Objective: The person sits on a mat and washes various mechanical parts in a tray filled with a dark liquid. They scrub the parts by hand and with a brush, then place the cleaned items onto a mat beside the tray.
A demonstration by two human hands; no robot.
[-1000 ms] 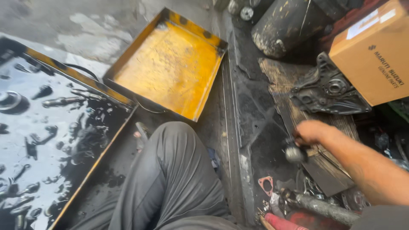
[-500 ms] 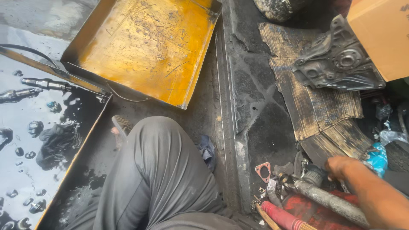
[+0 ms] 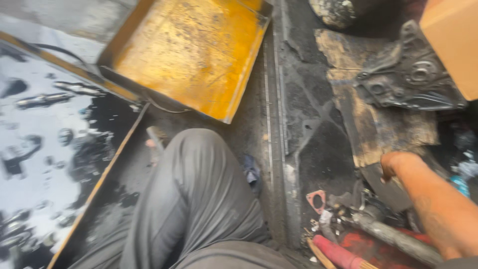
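One right hand (image 3: 398,167), finger state indeterminate.
One yellow rusted metal tray (image 3: 191,52) at 11 o'clock; one dark cast-metal bracket (image 3: 411,79) at 1 o'clock; one orange flat gasket (image 3: 316,201) adjacent.

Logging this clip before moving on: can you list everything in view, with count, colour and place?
Empty tray: one, yellow, top centre, tilted.
Oil-filled tray: one, black liquid with submerged parts, left.
Metal housing: one, dark grey, upper right on worn board.
Cardboard box: one, tan, top right corner.
Gasket: one, reddish, lower centre-right.
Metal rod: one, grey, bottom right.
Red handle: one, bottom edge.
Bent knee: one, grey trousers, centre.
Right hand: one, grip curled, contents unclear; left hand unseen.
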